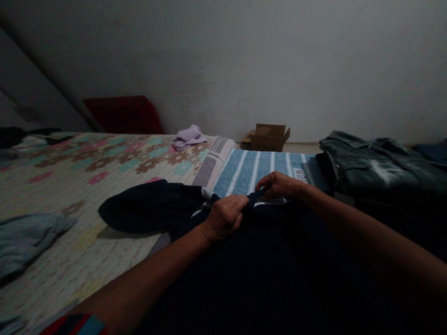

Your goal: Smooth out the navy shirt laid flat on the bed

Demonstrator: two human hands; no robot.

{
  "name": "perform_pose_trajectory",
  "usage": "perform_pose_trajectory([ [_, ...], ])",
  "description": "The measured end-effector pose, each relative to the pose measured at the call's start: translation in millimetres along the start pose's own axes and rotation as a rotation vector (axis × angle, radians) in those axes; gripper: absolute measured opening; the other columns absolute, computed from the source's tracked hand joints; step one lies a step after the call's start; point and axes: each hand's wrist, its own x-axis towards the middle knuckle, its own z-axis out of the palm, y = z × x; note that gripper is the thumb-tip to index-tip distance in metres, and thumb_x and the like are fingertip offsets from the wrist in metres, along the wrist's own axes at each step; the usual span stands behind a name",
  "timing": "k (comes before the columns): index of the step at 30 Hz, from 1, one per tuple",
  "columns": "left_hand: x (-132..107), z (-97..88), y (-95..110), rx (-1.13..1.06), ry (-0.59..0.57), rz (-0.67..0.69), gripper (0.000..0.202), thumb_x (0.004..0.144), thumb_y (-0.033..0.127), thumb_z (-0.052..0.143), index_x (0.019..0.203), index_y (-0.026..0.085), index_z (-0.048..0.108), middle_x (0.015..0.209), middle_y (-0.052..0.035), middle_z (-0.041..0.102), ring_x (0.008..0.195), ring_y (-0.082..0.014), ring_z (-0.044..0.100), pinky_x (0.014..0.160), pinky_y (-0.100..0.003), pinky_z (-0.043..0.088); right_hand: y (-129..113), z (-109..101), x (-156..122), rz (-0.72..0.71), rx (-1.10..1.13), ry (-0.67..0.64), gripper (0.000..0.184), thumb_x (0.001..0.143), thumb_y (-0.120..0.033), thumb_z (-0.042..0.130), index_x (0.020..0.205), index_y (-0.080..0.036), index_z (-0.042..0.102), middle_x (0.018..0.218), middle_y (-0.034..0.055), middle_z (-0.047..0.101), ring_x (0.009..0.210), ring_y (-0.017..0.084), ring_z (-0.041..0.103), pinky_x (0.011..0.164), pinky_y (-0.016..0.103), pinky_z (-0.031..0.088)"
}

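A dark navy garment (244, 274) lies spread in front of me, one sleeve stretched out to the left onto the bed. My left hand (225, 216) is closed on the fabric at its collar edge. My right hand (277, 185) pinches the same collar edge a little further right, where a white trim shows. Just beyond both hands lies a blue cloth with white stripes (258, 170), flat and folded.
A bed with a flowered cover (70, 186) fills the left, with a light blue garment (24, 239) and a lilac cloth (188, 136) on it. Dark green folded clothing (377, 163) lies at right. A cardboard box (267, 137) and a red cushion (122, 114) stand by the wall.
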Motion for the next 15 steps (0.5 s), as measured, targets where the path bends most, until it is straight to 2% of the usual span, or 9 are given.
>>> perform_pose_trajectory([
  [4,4.2,1.4,-4.1,-0.041,-0.028,-0.072,0.033,0.075,0.008,0.040,0.105,0.011,0.052,0.091,-0.0097,0.064,0.084,-0.0187,0.062,0.074,-0.034,0.053,-2.8,4.8,3.2,-0.018,-0.202,0.122,0.022,0.067,-0.023,0.064,0.087,-0.016,0.071,0.071,0.0004,0.065,0.065,0.013,0.056,0.058,0.022,0.040],
  [8,17.6,5.4,-18.4,-0.082,-0.064,-0.229,0.030,0.076,0.012,0.043,0.103,0.015,0.055,0.089,-0.0065,0.066,0.083,-0.0182,0.063,0.074,-0.031,0.051,-3.9,7.5,7.9,0.082,-0.370,0.196,0.023,0.071,-0.024,0.060,0.090,-0.017,0.070,0.076,0.0022,0.066,0.067,0.013,0.056,0.058,0.021,0.038],
  [11,34.7,7.5,-32.8,-0.111,-0.150,-0.349,0.028,0.076,0.015,0.046,0.101,0.017,0.057,0.083,-0.0037,0.066,0.078,-0.0177,0.063,0.070,-0.029,0.050,0.4,4.8,14.0,0.135,-0.407,0.176,0.021,0.071,-0.020,0.056,0.086,-0.017,0.070,0.074,0.0035,0.066,0.065,0.013,0.056,0.055,0.021,0.036],
  [15,62.3,7.7,-51.9,-0.176,-0.289,-0.400,0.024,0.073,0.015,0.048,0.092,0.017,0.062,0.079,-0.0029,0.066,0.075,-0.0182,0.062,0.068,-0.029,0.047,7.6,-3.2,26.9,0.198,-0.426,0.099,0.018,0.071,-0.015,0.054,0.078,-0.015,0.070,0.070,0.0042,0.065,0.062,0.013,0.055,0.055,0.022,0.037],
])
